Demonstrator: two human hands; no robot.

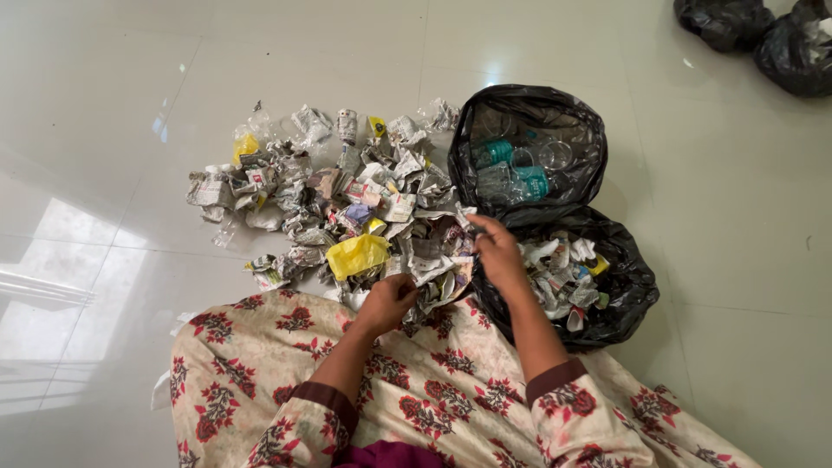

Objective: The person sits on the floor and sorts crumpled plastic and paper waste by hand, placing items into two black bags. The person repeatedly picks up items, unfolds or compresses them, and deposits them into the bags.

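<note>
Observation from beside the seated person: floor is pale glossy tile (130, 130), and a heap of crumpled newspaper scraps (347, 195) is spread across it directly ahead of the knees, with a yellow plastic wrapper (357, 254) lying on the near edge of the heap. The left hand (387, 302) is curled at the near edge of the heap, fingers closed around a scrap of crumpled paper; exactly how much paper is inside the fist cannot be told. The right hand (497, 250) is raised slightly to the right, at the border between the heap and the nearer black bag (628, 286), fingers pinched narrow on a small piece of paper at its tips. That nearer bag lies open and holds more crumpled paper and wrappers. Touching it on the far side is a 2nd open black bag (485, 113), holding clear plastic bottles (511, 169), some with teal labels. 2 more black bags (763, 35), closed, sit well apart at the far right. The person's lap is covered by cream cloth with red flowers (260, 364), sleeves of the same print.
</note>
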